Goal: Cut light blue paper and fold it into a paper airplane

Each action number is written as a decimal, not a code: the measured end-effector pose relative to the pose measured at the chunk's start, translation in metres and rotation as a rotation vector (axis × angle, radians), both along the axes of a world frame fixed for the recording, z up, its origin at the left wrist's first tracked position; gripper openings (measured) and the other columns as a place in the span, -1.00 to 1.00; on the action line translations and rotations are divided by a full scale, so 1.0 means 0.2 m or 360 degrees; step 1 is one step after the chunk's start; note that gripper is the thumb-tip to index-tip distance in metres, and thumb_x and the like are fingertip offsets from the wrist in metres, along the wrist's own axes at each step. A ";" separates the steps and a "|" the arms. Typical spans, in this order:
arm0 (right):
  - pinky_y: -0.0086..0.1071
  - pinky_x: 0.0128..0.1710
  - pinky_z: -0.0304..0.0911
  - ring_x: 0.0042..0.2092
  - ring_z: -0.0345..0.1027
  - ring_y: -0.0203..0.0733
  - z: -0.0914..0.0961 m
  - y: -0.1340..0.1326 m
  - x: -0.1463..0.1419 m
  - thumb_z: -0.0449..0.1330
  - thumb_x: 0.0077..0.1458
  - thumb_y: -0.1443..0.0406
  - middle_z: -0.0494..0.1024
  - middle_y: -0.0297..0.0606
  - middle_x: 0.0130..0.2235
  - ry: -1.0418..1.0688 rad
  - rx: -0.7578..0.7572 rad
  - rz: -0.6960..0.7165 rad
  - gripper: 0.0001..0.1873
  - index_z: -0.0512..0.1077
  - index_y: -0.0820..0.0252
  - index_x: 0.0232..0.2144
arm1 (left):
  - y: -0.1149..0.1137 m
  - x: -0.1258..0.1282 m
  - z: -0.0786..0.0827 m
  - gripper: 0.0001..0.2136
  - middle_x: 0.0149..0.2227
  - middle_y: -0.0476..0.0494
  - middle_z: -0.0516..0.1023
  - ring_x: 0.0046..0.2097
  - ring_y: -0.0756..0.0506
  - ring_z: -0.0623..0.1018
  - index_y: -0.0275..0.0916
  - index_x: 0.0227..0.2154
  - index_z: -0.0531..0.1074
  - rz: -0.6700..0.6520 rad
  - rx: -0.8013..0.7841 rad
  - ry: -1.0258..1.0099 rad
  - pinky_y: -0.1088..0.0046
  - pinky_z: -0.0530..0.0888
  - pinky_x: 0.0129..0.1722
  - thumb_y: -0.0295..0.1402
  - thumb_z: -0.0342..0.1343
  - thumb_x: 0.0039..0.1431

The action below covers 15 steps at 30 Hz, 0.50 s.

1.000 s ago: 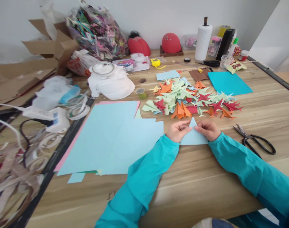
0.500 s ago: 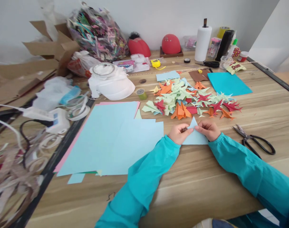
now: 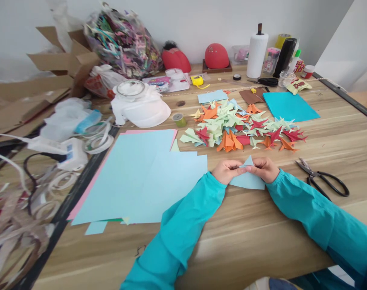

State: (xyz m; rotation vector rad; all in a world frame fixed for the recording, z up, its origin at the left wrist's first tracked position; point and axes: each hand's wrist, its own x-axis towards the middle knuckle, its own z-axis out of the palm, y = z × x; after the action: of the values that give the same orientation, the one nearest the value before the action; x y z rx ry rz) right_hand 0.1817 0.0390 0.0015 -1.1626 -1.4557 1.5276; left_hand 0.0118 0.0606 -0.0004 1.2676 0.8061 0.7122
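Between my hands is a light blue sheet of paper, its far end folded to a point and its wide edge toward me. My left hand pinches its left side between thumb and fingers. On the other side my right hand grips it the same way, the two thumbs almost meeting near the tip. Just beyond lies a heap of folded paper pieces in pale green, orange, red and blue. Scissors with black handles rest to the right of my right hand.
Large light blue sheets over pink ones lie left of my hands. A spool stands behind them. Turquoise paper lies at the back right. A white bundle, cables and a cardboard box crowd the left.
Both hands have drawn slightly closer together around the tip. The paper has come a little toward me and tilted, its near edge now slanting. Both hands keep their hold.
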 end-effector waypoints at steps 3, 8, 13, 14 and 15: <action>-0.51 -0.69 0.02 -0.63 0.10 -0.42 0.00 0.00 0.00 0.28 -0.26 -0.07 0.30 -0.40 -0.68 0.0012 -0.0067 0.0011 -0.51 0.41 0.28 -0.66 | -0.01 0.00 0.01 -0.60 -0.66 0.04 0.33 -0.58 0.09 0.26 -0.33 -0.67 0.43 -0.0031 -0.0112 -0.0023 0.56 0.19 -0.59 -0.07 0.35 -0.40; -0.52 -0.68 0.00 -0.62 0.10 -0.44 0.00 -0.01 0.00 0.35 -0.34 0.00 0.32 -0.41 -0.68 -0.0029 -0.0014 -0.0003 -0.56 0.43 0.30 -0.66 | -0.02 0.00 -0.01 -0.61 -0.69 0.04 0.30 -0.59 0.10 0.24 -0.33 -0.66 0.44 -0.0040 -0.0002 0.0071 0.56 0.16 -0.60 -0.05 0.31 -0.33; -0.49 -0.66 0.06 -0.62 0.15 -0.39 0.01 -0.03 -0.01 0.33 -0.31 -0.03 0.34 -0.39 -0.69 0.0073 -0.0180 0.0068 -0.54 0.42 0.29 -0.68 | -0.02 0.01 -0.02 -0.61 -0.69 0.01 0.35 -0.59 0.07 0.26 -0.34 -0.61 0.50 -0.0100 0.0114 0.0142 0.54 0.18 -0.60 -0.04 0.30 -0.30; -0.49 -0.65 0.07 -0.62 0.16 -0.39 0.01 -0.03 -0.01 0.33 -0.31 -0.02 0.34 -0.39 -0.69 0.0092 -0.0207 0.0066 -0.55 0.43 0.29 -0.66 | -0.02 0.01 -0.02 -0.61 -0.69 0.00 0.36 -0.59 0.07 0.27 -0.34 -0.60 0.51 -0.0099 0.0117 0.0135 0.54 0.19 -0.60 -0.04 0.29 -0.29; -0.48 -0.65 0.07 -0.62 0.16 -0.39 0.01 -0.03 -0.01 0.33 -0.31 -0.02 0.34 -0.39 -0.69 0.0096 -0.0219 0.0059 -0.55 0.43 0.29 -0.66 | -0.02 0.00 -0.02 -0.62 -0.68 0.00 0.36 -0.59 0.07 0.28 -0.34 -0.60 0.51 -0.0103 0.0115 0.0124 0.54 0.21 -0.60 -0.05 0.29 -0.28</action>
State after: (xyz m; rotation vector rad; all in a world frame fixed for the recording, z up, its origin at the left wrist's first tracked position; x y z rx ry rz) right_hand 0.1794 0.0327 0.0037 -1.1639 -1.3567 1.6962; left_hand 0.0126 0.0559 -0.0041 1.3878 0.8048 0.6480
